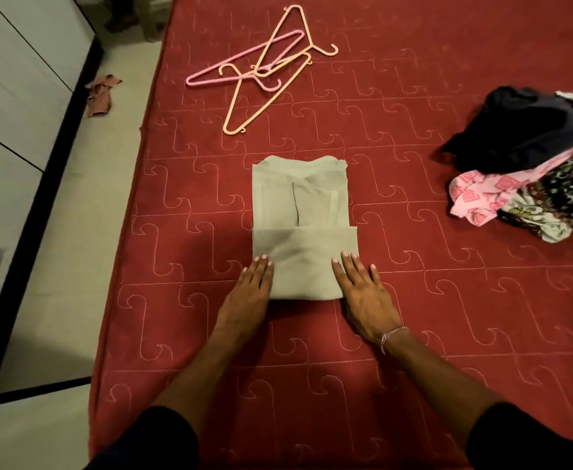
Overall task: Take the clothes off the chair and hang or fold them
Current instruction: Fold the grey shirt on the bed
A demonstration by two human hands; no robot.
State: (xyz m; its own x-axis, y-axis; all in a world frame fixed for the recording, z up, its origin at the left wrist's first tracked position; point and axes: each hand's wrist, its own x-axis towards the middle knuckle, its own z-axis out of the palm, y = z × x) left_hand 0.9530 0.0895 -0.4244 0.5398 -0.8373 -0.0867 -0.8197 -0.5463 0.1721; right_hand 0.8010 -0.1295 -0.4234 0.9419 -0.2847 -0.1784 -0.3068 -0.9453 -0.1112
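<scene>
On the red quilted bed [414, 300] lies a folded pale grey-green cotton shirt [300, 205]. The left hand [249, 293] and right hand [363, 293] press flat on its near fold, fingers straight (grasping nothing).

- This is looking like a bedroom in a home — a big red bed [414, 300] is filling most of the view.
- Plastic hangers [261, 66] and a pile of clothes [529, 161] are lying on it.
- White cupboard doors [10, 106] are standing beside the bed.
</scene>
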